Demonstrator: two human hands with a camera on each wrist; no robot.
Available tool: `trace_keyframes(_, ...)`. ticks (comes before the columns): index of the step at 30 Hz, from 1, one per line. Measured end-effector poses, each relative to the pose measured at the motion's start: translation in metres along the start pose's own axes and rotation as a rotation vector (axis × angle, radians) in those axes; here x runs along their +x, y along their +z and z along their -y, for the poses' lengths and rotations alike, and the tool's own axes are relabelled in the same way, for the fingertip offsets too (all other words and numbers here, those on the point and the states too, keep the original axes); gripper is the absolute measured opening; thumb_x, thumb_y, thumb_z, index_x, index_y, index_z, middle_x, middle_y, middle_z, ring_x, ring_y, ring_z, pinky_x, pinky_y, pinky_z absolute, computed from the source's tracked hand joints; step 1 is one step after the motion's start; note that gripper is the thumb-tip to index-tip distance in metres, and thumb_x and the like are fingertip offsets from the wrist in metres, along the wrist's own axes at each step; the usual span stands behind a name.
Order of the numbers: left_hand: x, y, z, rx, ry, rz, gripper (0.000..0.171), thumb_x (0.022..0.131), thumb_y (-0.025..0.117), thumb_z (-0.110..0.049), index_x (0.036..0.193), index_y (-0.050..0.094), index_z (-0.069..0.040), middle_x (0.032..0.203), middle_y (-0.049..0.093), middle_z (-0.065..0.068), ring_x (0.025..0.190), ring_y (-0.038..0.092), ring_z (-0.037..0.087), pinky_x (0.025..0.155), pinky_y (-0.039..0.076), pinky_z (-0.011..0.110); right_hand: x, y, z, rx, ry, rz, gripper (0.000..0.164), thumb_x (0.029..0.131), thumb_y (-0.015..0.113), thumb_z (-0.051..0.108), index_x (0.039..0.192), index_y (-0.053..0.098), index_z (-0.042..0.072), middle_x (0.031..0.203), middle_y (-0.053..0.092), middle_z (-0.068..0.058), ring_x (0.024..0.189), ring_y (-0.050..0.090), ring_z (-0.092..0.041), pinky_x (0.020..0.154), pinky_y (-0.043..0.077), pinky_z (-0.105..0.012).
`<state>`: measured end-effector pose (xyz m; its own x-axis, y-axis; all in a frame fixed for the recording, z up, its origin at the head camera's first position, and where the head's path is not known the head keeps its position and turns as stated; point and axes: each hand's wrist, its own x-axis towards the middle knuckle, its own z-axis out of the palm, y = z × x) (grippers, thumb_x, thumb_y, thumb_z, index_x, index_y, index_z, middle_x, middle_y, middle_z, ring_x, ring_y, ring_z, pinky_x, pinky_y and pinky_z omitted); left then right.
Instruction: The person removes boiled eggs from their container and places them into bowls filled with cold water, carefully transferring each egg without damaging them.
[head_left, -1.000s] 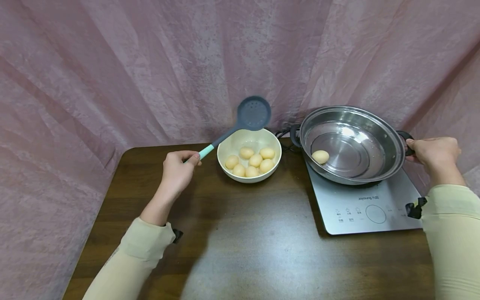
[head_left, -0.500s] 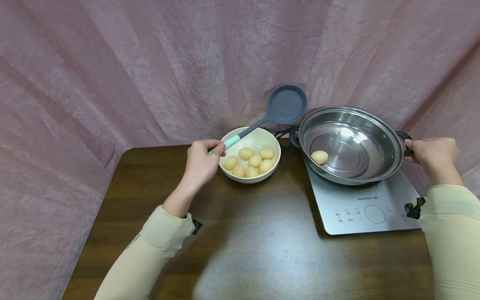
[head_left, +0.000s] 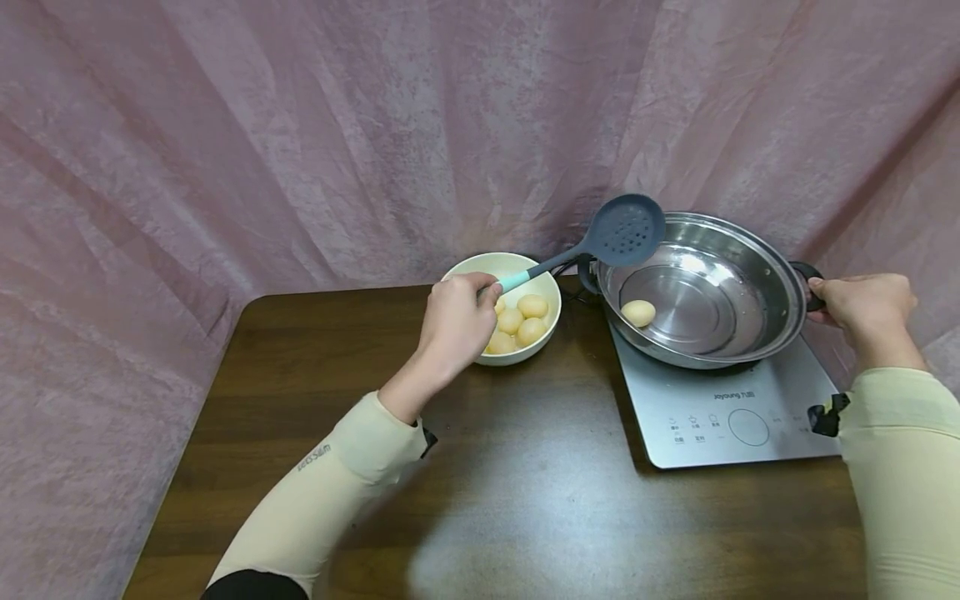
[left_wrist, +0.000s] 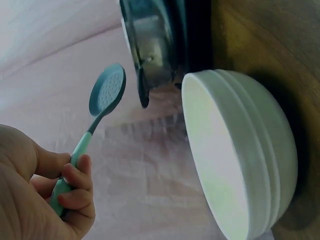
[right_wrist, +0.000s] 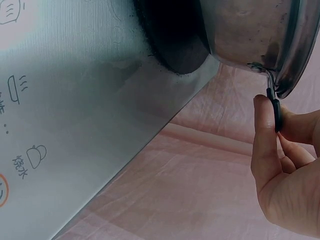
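Observation:
A slotted skimmer (head_left: pixel 624 231) with a grey head and mint handle is in my left hand (head_left: pixel 459 321), whose fingers grip the handle. Its perforated head hangs over the left rim of a steel pot (head_left: pixel 693 312). Beneath the left hand stands a cream bowl (head_left: pixel 553 287) holding several eggs (head_left: pixel 532 332), partly hidden by the hand. One egg (head_left: pixel 638 313) lies at the pot's left side. My right hand (head_left: pixel 870 310) pinches the pot's right black handle (right_wrist: pixel 276 112). In the left wrist view, fingers curl round the skimmer handle (left_wrist: pixel 75 160).
Under the pot sits a silver induction cooker (head_left: pixel 720 417) with printed controls. A dark wooden table (head_left: pixel 540 492) carries everything. Pink curtain (head_left: pixel 375 142) hangs close behind the table, and black cables (head_left: pixel 573 283) lie between bowl and pot.
My left hand has carried the skimmer to the right, from beside the bowl to above it, bringing its head over the pot's edge. The right hand keeps its grip on the handle.

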<state>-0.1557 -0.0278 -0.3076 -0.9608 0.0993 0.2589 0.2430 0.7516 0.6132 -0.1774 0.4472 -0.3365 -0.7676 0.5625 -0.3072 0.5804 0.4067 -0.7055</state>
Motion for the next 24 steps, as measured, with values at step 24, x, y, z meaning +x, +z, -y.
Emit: trace_keyframes(24, 0.0, 0.037, -0.037, 0.54, 0.347, -0.023, 0.003, 0.079, 0.062, -0.013, 0.081, 0.064, -0.011, 0.073, 0.058, 0.003, 0.066, 0.057, 0.021, 0.054, 0.048, 0.035, 0.002, -0.002, -0.001, 0.02, 0.01, 0.01, 0.061, 0.088, 0.059, 0.031, 0.134, 0.04, -0.005, 0.037, 0.049, 0.016, 0.045, 0.061, -0.001, 0.052, 0.054, -0.024)
